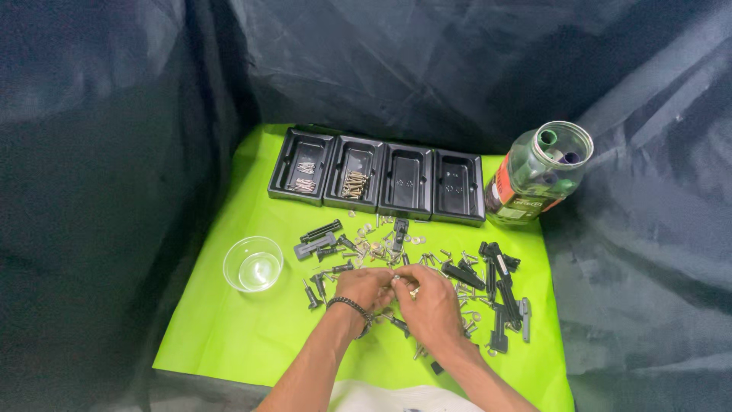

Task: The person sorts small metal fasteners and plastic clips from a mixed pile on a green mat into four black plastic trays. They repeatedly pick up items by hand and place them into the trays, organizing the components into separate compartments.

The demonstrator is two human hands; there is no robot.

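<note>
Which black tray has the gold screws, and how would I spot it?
Find the row of four black trays at the back of the green mat. The screw tray is second from the left. It holds a gold-coloured heap, its left neighbour holds silvery ones, and the two on its right look empty.

A bright green bench point(229, 336) carried four black trays point(377, 177) in a row, a clear bowl point(253, 264), a clear jar point(538, 174) and scattered small screws and black parts point(488, 278).

Four black trays point(376, 177), one clear bowl point(253, 264), one open jar point(538, 174), two hands point(404, 297).
</note>
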